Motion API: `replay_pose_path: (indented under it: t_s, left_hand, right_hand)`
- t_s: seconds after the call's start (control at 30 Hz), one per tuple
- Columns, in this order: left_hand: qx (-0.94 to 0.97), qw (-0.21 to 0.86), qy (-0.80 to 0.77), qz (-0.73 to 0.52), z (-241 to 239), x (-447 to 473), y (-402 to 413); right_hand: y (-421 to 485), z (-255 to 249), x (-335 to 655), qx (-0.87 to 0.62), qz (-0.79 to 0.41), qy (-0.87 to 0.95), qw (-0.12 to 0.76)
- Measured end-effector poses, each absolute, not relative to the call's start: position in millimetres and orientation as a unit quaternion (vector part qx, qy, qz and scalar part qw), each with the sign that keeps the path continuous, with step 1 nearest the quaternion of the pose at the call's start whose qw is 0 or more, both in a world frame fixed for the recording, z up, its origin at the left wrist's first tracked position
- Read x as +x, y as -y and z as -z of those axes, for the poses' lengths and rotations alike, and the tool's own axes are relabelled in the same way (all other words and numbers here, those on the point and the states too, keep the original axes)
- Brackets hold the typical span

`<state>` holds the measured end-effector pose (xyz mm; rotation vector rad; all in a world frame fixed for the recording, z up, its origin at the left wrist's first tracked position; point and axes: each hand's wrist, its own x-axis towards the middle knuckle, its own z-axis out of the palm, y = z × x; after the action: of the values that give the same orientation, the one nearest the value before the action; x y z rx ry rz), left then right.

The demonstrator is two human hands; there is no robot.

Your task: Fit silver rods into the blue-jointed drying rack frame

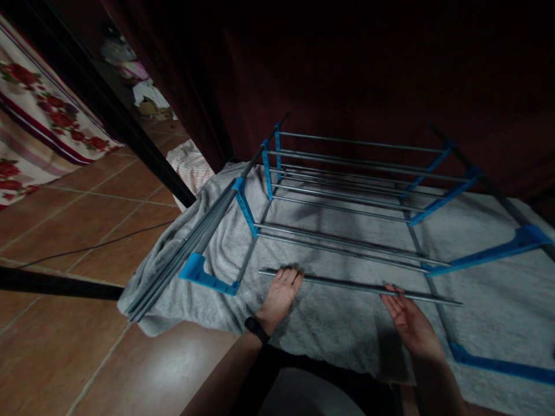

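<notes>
Loose steel rod (347,284) lying level over the grey towel (329,329), parallel to and just in front of the nearest rails of the blue-and-grey rack (246,209). Left hand (281,294): fingers together, laid flat over the rod's left end; grip beneath not discernible. Right hand (410,323): fingertips pinching the rod short of its right end. Open towel between the wrists, its near edge just beside them; tiled floor (87,231) beyond the left edge.
</notes>
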<state>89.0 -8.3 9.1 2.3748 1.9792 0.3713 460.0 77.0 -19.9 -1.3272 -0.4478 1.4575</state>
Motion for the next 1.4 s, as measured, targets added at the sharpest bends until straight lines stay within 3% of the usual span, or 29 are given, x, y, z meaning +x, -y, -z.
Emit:
replay_pose_path:
  t_s: [0.77, 1.07, 1.4]
  left_hand:
    - [0.711, -0.067, -0.67, -0.202, -4, 64, 4]
    - [0.713, -0.096, -0.655, -0.231, -1, 58, 0]
    - [0.721, -0.087, -0.661, -0.19, 3, 55, -5]
  right_hand:
    - [-78, 1, 439, -0.504, -0.614, 0.122, 0.595]
    - [-91, 3, 449, -0.484, -0.564, 0.11, 0.66]
    - [-95, 16, 449, -0.454, -0.529, 0.094, 0.711]
